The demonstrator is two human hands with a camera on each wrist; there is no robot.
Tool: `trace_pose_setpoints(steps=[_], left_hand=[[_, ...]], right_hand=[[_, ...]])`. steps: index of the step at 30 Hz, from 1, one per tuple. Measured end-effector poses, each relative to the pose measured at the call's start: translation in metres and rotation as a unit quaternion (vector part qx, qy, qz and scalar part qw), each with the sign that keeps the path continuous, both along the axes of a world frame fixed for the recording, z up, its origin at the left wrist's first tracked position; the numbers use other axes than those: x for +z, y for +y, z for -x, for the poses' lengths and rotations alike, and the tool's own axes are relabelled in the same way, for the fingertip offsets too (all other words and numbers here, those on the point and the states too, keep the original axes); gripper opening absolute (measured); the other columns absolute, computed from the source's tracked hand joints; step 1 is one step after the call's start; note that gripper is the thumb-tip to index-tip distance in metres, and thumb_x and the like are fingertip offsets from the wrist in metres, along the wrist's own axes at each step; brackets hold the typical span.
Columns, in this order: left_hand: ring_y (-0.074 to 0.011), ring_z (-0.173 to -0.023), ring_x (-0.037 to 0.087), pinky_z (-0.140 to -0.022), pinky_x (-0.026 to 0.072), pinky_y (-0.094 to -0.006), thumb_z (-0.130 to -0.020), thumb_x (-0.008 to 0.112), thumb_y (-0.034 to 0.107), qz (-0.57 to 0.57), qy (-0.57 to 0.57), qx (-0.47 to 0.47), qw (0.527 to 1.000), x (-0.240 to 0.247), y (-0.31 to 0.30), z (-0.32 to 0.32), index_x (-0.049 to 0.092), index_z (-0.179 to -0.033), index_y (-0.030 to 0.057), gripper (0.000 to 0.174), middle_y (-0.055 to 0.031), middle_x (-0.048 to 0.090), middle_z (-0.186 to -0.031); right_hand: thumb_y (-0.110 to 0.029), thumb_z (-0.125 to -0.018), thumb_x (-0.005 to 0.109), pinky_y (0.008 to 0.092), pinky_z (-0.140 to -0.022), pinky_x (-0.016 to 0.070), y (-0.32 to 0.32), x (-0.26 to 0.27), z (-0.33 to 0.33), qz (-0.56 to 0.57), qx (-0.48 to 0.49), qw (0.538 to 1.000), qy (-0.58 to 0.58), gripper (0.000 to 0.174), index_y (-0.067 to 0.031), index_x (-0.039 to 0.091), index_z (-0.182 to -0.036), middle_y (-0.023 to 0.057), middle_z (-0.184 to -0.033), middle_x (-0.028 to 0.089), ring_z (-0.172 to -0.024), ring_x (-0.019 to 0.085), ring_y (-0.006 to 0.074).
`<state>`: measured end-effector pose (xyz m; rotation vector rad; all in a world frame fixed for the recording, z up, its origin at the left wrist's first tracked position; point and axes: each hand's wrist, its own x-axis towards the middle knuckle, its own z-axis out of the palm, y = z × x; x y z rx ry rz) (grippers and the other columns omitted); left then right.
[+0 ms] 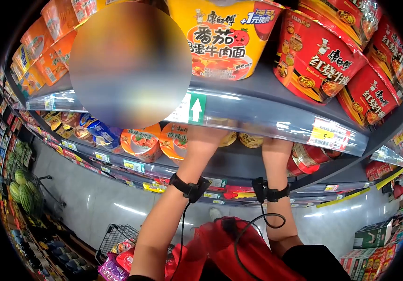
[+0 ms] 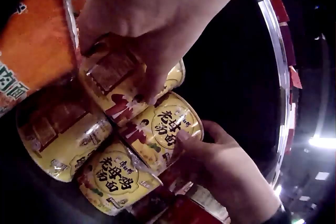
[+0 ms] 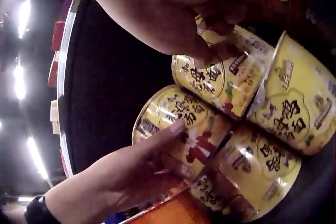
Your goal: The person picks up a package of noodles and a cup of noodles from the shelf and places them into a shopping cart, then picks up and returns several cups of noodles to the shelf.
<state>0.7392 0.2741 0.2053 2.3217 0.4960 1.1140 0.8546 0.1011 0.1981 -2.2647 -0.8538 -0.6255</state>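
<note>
Worn: black wrist straps (image 1: 284,192) with boxy black modules (image 1: 194,192); thin black cables (image 1: 284,220), one looped; red garment (image 1: 272,262); black sleeves (image 1: 311,262).

Noodle cups (image 2: 119,179) yel w/ blk lettering, red figs.; tub (image 2: 39,37) orange; wrist straps (image 1: 190,188) blk.

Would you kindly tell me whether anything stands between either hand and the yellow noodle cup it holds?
Nothing visible does: the left hand touches one yellow noodle cup directly, and the right hand touches the yellow cup beside it. The upper shelf merely obscures both hands in the head view.
</note>
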Motion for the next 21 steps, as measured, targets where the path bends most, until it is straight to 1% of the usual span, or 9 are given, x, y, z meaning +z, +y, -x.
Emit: trace_pose_setpoints(steps=[2, 4, 5, 7, 10, 12, 16, 19, 21], left_hand=[[-0.0278, -0.091, 0.068, -0.082, 0.0533, -0.0405, -0.082, 0.076, 0.039, -0.005, 0.020, 0.018, 1.000, -0.003, -0.001, -0.002, 0.071, -0.100, 0.0078, 0.036, -0.0092, 0.072, -0.097], [-0.0308, -0.090, 0.067, -0.078, 0.0548, -0.0406, -0.081, 0.076, 0.036, -0.033, 0.031, 0.041, 0.998, -0.002, -0.001, -0.005, 0.068, -0.104, 0.0079, 0.037, -0.0100, 0.071, -0.098], [-0.0312, -0.089, 0.067, -0.077, 0.0548, -0.0409, -0.081, 0.076, 0.035, -0.041, 0.012, 0.039, 0.998, -0.001, -0.002, -0.007, 0.067, -0.103, 0.0078, 0.036, -0.0102, 0.070, -0.097], [-0.0319, -0.087, 0.067, -0.075, 0.0549, -0.0414, -0.081, 0.075, 0.035, -0.057, -0.025, 0.034, 0.998, -0.001, -0.005, -0.008, 0.067, -0.100, 0.0077, 0.034, -0.0105, 0.070, -0.095], [-0.0326, -0.085, 0.066, -0.074, 0.0550, -0.0408, -0.081, 0.076, 0.034, -0.060, -0.010, 0.020, 0.998, 0.009, -0.007, -0.005, 0.066, -0.098, 0.0069, 0.033, -0.0115, 0.069, -0.091], [-0.0333, -0.084, 0.067, -0.073, 0.0550, -0.0408, -0.081, 0.076, 0.034, -0.023, -0.002, 0.028, 0.999, 0.006, -0.007, -0.010, 0.066, -0.098, 0.0061, 0.034, -0.0119, 0.070, -0.091], [-0.0341, -0.086, 0.068, -0.071, 0.0550, -0.0416, -0.082, 0.077, 0.035, 0.050, -0.020, 0.030, 0.998, 0.002, -0.009, -0.008, 0.067, -0.100, 0.0048, 0.037, -0.0127, 0.071, -0.095], [-0.0347, -0.086, 0.068, -0.071, 0.0552, -0.0423, -0.081, 0.079, 0.035, 0.013, 0.017, 0.032, 0.999, 0.003, -0.005, -0.005, 0.067, -0.105, 0.0046, 0.040, -0.0135, 0.072, -0.098], [-0.0345, -0.086, 0.068, -0.072, 0.0555, -0.0421, -0.081, 0.079, 0.035, 0.040, 0.021, 0.032, 0.998, 0.006, -0.007, -0.001, 0.067, -0.106, 0.0049, 0.041, -0.0138, 0.071, -0.097]], right_hand=[[-0.014, -0.093, 0.067, 0.0394, -0.098, 0.0467, -0.005, -0.005, -0.009, -0.071, 0.030, 0.996, 0.050, 0.030, 0.0001, 0.060, -0.118, 0.0147, -0.116, 0.066, -0.108, 0.061, 0.0329], [-0.007, -0.092, 0.065, 0.0378, -0.101, 0.0449, -0.009, -0.015, -0.019, -0.228, 0.111, 0.955, 0.154, 0.032, 0.0013, 0.056, -0.121, 0.0150, -0.120, 0.063, -0.111, 0.060, 0.0302], [-0.003, -0.091, 0.063, 0.0371, -0.102, 0.0441, -0.011, -0.021, -0.024, -0.303, 0.150, 0.919, 0.205, 0.033, 0.0019, 0.055, -0.123, 0.0152, -0.122, 0.062, -0.112, 0.059, 0.0289], [0.005, -0.091, 0.061, 0.0355, -0.104, 0.0423, -0.013, -0.026, -0.024, -0.440, 0.221, 0.816, 0.302, 0.037, 0.0031, 0.052, -0.126, 0.0155, -0.125, 0.060, -0.115, 0.057, 0.0262], [0.013, -0.087, 0.060, 0.0324, -0.097, 0.0451, -0.018, -0.014, -0.017, -0.276, 0.110, 0.943, 0.151, 0.035, 0.0073, 0.054, -0.121, 0.0152, -0.118, 0.063, -0.107, 0.061, 0.0232], [0.011, -0.088, 0.060, 0.0324, -0.093, 0.0474, -0.020, -0.009, -0.015, -0.185, 0.059, 0.980, 0.042, 0.031, 0.0083, 0.056, -0.119, 0.0148, -0.113, 0.065, -0.102, 0.062, 0.0232], [0.010, -0.090, 0.060, 0.0316, -0.087, 0.0491, -0.021, -0.011, -0.009, -0.230, 0.088, 0.967, 0.068, 0.029, 0.0065, 0.055, -0.119, 0.0128, -0.108, 0.064, -0.098, 0.062, 0.0184], [0.009, -0.092, 0.060, 0.0294, -0.085, 0.0486, -0.017, -0.002, 0.008, -0.278, 0.098, 0.949, 0.112, 0.028, 0.0050, 0.055, -0.118, 0.0105, -0.105, 0.063, -0.093, 0.060, 0.0142], [0.008, -0.092, 0.062, 0.0275, -0.083, 0.0483, -0.017, 0.002, 0.012, -0.284, 0.094, 0.946, 0.126, 0.027, 0.0040, 0.056, -0.118, 0.0082, -0.104, 0.062, -0.089, 0.058, 0.0121]])
